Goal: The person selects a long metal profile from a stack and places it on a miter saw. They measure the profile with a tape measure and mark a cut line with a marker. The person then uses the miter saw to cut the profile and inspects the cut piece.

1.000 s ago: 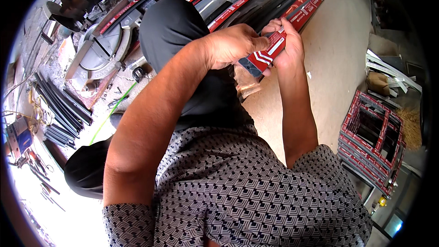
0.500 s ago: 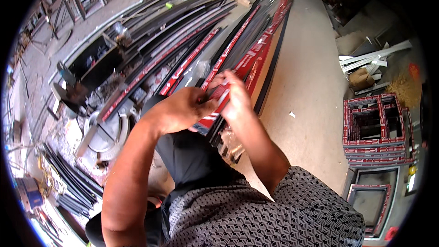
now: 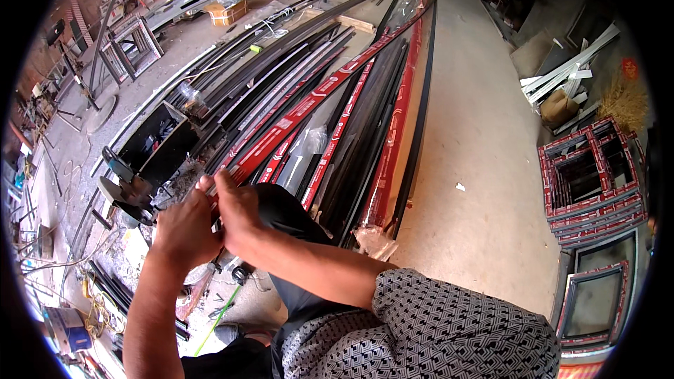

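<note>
Right hand: the right hand is gripping the long red-and-black bar with bent fingers, just beside the other hand.
Left hand: the left hand is closing its curled fingers on the same bar, nearer its lower end; that end is hiding behind the fingers, so how far it is reaching past them I cannot tell.
Long bar: it is slanting from the hands up and to the right, crossing above other bars toward the far end of the pile.
Bar pile: dark bars are lying lengthwise under and around it, and clear plastic film is resting among them.
Wrapped bundle: a red-wrapped bundle is lying to the right, along the bare floor.
Left side: a dark cutting machine is standing near the left hand, and a black box is standing just beyond.
Right side: a stack of red-and-black frames is standing well apart, and white strips are lying farther back.
</note>
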A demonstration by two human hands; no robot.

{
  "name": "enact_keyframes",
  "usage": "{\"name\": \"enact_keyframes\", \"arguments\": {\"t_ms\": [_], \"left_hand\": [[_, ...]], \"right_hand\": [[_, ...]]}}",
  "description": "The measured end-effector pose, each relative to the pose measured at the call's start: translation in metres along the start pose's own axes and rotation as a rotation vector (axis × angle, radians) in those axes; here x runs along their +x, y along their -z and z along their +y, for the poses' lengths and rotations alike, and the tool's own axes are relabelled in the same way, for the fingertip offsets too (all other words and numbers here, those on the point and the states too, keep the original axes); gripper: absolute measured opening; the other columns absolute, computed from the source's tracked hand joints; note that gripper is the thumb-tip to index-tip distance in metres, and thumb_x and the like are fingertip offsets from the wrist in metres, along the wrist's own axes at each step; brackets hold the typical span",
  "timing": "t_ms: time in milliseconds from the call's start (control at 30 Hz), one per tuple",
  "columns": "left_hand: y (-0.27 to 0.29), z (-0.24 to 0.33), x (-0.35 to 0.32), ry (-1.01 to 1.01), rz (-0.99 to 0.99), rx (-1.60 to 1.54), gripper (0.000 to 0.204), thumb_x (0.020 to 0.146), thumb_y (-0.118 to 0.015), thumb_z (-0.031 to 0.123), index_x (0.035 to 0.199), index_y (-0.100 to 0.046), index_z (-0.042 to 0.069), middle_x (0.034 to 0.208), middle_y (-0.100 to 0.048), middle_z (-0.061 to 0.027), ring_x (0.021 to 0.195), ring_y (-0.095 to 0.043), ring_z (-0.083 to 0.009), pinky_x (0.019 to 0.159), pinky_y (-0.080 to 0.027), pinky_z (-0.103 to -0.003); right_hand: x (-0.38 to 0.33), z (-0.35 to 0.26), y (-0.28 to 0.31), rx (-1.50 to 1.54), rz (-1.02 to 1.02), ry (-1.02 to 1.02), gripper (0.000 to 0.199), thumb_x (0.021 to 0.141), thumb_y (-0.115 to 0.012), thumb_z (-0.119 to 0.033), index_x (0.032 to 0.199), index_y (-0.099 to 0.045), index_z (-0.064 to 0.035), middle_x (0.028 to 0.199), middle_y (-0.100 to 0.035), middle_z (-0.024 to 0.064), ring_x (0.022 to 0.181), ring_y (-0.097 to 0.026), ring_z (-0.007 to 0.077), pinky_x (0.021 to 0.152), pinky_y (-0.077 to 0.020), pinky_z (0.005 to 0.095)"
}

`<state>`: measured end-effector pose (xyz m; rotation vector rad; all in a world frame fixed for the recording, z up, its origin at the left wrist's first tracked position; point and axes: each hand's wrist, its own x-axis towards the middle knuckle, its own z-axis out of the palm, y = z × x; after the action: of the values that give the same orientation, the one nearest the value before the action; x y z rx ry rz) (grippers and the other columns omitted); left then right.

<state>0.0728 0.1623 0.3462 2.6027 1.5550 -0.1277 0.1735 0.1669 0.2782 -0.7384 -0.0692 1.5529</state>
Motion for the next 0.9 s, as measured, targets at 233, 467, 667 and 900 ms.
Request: {"name": "enact_keyframes", "arguments": {"t_ms": [233, 467, 667, 900], "left_hand": [[-0.028, -0.027, -0.013, 0.115, 0.076, -0.085, 0.028, 0.087, -0.063, 0.01, 0.109, -0.049, -0.002, 0.098, -0.07, -0.0282, 0.093, -0.067, -0.0475, 0.083, -0.051, -0.055], [0.001, -0.037, -0.05, 0.132, 0.097, -0.049, 0.012, 0.09, -0.055, 0.0, 0.101, -0.053, 0.0, 0.086, -0.07, -0.0249, 0.087, -0.07, -0.0444, 0.079, -0.054, -0.054], [0.016, -0.076, -0.133, 0.295, 0.151, 0.036, 0.011, 0.088, -0.057, 0.003, 0.096, -0.048, 0.001, 0.086, -0.062, -0.0238, 0.086, -0.062, -0.0477, 0.075, -0.044, -0.057], [0.037, -0.097, -0.213, 0.573, -0.185, 0.093, 0.03, 0.1, -0.056, 0.021, 0.12, -0.064, 0.0, 0.117, -0.066, -0.0261, 0.116, -0.061, -0.0431, 0.108, -0.042, -0.053]], "right_hand": [[0.027, 0.032, 0.016, 0.013, -0.096, -0.075, 0.02, 0.101, -0.064, -0.028, 0.092, -0.07, -0.0112, 0.091, -0.073, 0.0009, 0.08, -0.066, 0.0106, 0.072, -0.0523, 0.0301], [0.082, -0.04, 0.009, 0.292, -0.016, -0.004, 0.016, 0.101, -0.06, -0.018, 0.094, -0.056, -0.0054, 0.082, -0.065, 0.0067, 0.073, -0.066, 0.0186, 0.069, -0.0575, 0.0333], [0.136, -0.093, 0.024, 0.234, -0.153, 0.084, 0.014, 0.099, -0.06, -0.018, 0.09, -0.056, -0.0078, 0.072, -0.063, 0.0065, 0.067, -0.063, 0.0197, 0.064, -0.0553, 0.0359], [0.181, -0.143, 0.08, 0.233, -0.169, 0.24, 0.011, 0.094, -0.064, -0.011, 0.087, -0.061, -0.0024, 0.079, -0.066, 0.0106, 0.07, -0.064, 0.0235, 0.068, -0.0591, 0.0403]]}}
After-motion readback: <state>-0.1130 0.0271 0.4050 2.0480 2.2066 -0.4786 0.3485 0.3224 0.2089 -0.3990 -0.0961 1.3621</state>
